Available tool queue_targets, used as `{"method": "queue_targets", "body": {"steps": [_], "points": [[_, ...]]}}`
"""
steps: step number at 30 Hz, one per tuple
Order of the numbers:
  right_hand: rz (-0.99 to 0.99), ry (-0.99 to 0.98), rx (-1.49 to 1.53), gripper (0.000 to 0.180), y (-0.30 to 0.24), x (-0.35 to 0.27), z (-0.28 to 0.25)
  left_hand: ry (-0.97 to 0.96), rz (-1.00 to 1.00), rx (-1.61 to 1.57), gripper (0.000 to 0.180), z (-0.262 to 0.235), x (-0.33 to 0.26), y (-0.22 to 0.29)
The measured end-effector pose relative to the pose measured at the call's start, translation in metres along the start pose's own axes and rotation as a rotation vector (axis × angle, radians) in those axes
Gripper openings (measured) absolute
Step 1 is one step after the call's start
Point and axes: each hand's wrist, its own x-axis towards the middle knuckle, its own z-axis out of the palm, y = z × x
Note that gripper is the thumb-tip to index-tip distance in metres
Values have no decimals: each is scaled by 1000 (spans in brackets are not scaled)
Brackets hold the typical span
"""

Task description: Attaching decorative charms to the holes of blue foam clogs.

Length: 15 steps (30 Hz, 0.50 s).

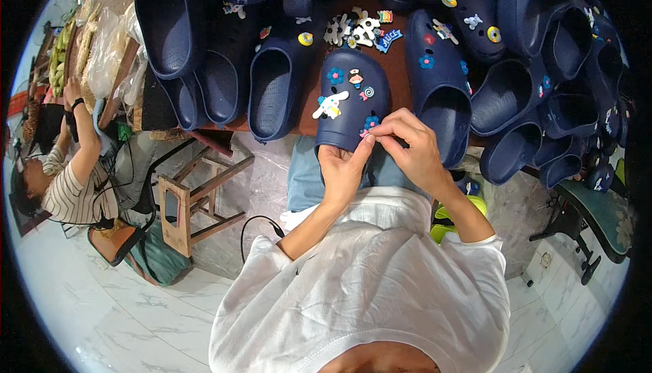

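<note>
Navy clog (352,98), a soft moulded foam shoe with a rounded toe and rows of vent holes, lies with its toe over the near edge of the brown worktop (397,67), its opening pointing away from the person. The left hand (341,169) cups the toe from below, fingers closed around it. The right hand (413,145) pinches a small pink and blue flower charm (370,124) between thumb and forefinger at one of the vent holes near the toe; the hand hides how far the charm is seated.

Four charms already sit on the upper: a blue flower (335,75), a small figure (356,78), a spiral disc (367,92) and a white long-eared cartoon animal (331,105). They look like flat, glossy rubber pieces.

Risks, as I judge them: the charm is tiny and the pinch shallow, so it could slip and drop into the lap or onto the pale marbled floor (102,319). The foam yields, so a push off-centre could bend the upper instead of popping the stud through. With the toe hanging past the edge, a loosened left hand could let the clog tip off.

A pile of loose charms (360,28) lies farther back, ringed by many more navy clogs (272,88).
</note>
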Motion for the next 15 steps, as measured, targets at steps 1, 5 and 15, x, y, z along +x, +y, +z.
{"method": "queue_targets", "body": {"steps": [1, 5, 15], "points": [[2, 1, 1, 12, -1, 1, -2, -2, 3, 20, 32, -1, 0, -1], [4, -75, -9, 15, -6, 10, -12, 42, 18, 56, 34, -4, -3, -7], [46, -135, 31, 26, -7, 13, -15, 36, -1, 42, 34, -2, -5, -5]]}}
